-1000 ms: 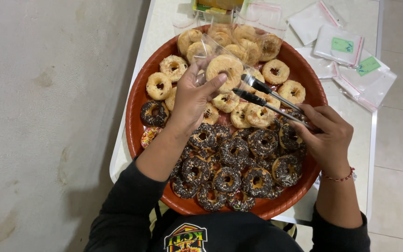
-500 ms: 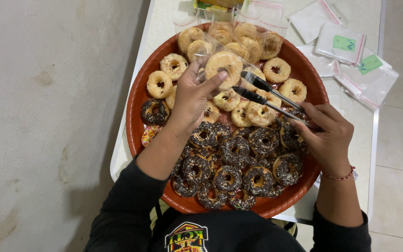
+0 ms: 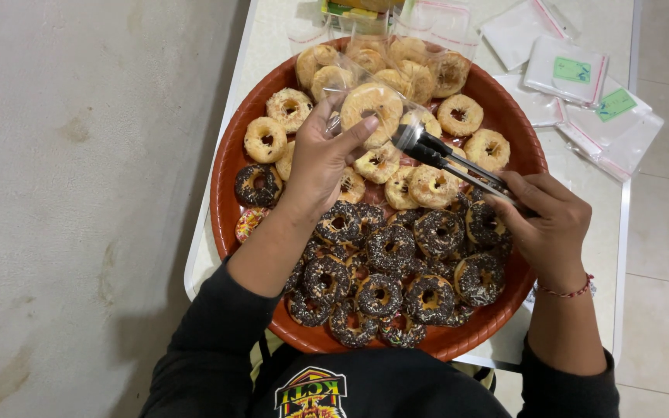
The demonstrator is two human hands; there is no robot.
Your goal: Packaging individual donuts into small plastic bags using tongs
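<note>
- Doughnut [image 3: 371,108], pale and sugar-dusted, sat inside a clear plastic bag [image 3: 365,81] pinched between the thumb and fingers of the left hand [image 3: 320,159], just above the fingertips and over the far half of the tray [image 3: 222,193].
- Left fingers were closed around the bag's lower edge, with the thumb pressed against the doughnut's near side through the film.
- Right hand [image 3: 547,224] was clenched on the handle of metal tongs [image 3: 451,159]; the tong tips lay just beside the bagged doughnut, right of the left thumb, and looked nearly closed with nothing between them, though the blur made this hard to confirm.
- By my reading, one doughnut was in its bag, and the bag's mouth was not visibly sealed.
- Much looked left to do: a cluster of pale doughnuts [image 3: 435,186] lay loose beyond and beside the left fingers, and a larger group of chocolate-sprinkled doughnuts [image 3: 392,248] filled the near half, under the left wrist and beside the right knuckles.
- A few doughnuts at the tray's far edge [image 3: 396,54] already seemed to lie under plastic, well beyond the left fingertips, perhaps finished ones.
- Empty zip bags [image 3: 582,85] waited on the white table [image 3: 272,46], beyond the right hand.
</note>
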